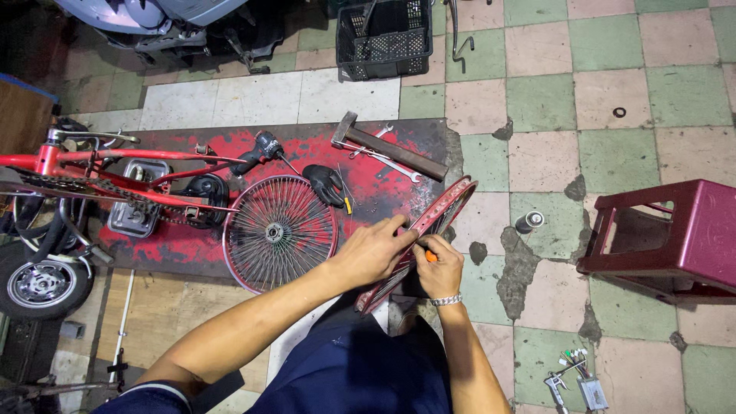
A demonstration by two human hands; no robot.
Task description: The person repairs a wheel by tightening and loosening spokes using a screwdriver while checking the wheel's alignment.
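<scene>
Head view: beside the red metal sheet (192, 253) bearing a spoked wheel (280, 230) and hammer (389, 147), a bare red rim (429, 230) stands on edge, left hand (372, 253) gripping it steady while the right hand (439, 267) pinches an orange-handled tool (431, 257) against it.

Likely bicycle repair workshop, hammer (389, 148), spoked wheel (280, 231)

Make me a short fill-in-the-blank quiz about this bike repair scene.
1. Both hands, left hand and right hand, grip a bare rim coloured ____.
2. The hammer lies on a red ____.
3. Right of the rim stands a maroon plastic ____.

Missing words: red; mat; stool
</scene>
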